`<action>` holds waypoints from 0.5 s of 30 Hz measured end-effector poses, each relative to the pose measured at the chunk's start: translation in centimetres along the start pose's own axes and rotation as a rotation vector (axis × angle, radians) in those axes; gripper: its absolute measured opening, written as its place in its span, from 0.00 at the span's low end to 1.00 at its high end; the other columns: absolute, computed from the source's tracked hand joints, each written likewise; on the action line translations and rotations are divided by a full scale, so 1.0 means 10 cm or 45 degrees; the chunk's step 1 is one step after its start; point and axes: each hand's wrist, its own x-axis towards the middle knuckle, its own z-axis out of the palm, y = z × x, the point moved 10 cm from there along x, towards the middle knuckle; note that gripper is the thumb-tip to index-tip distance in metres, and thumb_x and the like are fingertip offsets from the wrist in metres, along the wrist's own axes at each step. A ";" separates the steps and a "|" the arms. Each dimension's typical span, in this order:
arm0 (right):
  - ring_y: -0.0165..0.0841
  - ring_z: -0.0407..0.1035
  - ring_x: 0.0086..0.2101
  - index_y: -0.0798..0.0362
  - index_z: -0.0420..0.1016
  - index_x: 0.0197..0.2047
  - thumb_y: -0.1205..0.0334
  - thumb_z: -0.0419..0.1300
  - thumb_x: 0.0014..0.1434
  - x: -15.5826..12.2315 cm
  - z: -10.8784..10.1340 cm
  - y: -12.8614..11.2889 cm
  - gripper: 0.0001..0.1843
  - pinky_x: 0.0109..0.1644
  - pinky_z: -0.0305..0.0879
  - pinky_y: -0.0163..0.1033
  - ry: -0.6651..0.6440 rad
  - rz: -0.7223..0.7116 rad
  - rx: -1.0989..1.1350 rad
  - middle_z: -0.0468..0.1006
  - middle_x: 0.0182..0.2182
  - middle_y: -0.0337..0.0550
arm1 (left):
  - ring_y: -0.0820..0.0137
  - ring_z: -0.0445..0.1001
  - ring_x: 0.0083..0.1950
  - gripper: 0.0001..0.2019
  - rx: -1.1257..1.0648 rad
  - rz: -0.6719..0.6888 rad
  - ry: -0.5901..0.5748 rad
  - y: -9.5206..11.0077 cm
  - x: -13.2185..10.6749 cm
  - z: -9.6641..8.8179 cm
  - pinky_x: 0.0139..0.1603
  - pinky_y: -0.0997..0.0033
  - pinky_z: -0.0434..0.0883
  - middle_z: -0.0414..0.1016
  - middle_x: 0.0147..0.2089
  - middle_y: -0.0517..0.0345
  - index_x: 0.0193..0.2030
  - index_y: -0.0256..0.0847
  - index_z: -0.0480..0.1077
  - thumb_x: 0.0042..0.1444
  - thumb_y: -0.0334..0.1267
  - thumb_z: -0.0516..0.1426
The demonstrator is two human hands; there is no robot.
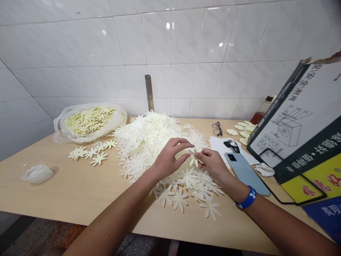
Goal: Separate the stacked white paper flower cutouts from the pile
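Note:
A pale cream flower cutout [194,162] with narrow petals is pinched between the thumb and fingers of my right hand [213,165], above the heap. My left hand [172,156] is open just left of it, thumb and forefinger parted, their tips close to the petals; whether they touch I cannot tell. Beneath both hands spreads a large heap of similar white flower cutouts [144,142]. A few loose cutouts [180,200] lie at the heap's front edge. Part of the heap is hidden behind my hands and forearms.
At left stand an open plastic bag [90,121] of yellowish cutouts, several loose flowers [98,159] and a small clear bag [38,174]. To the right are eyeglasses [217,128], keys [231,145], a blue phone [246,172], scalloped pieces [246,128], a bottle [262,110] and a large printed box [290,121].

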 end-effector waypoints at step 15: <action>0.25 0.54 0.14 0.52 0.66 0.19 0.41 0.68 0.48 -0.04 0.06 0.03 0.26 0.20 0.49 0.35 -0.029 0.071 -0.012 0.62 0.12 0.33 | 0.60 0.66 0.61 0.12 -0.164 -0.080 -0.129 -0.08 -0.01 0.12 0.62 0.59 0.63 0.70 0.58 0.51 0.42 0.46 0.74 0.51 0.44 0.65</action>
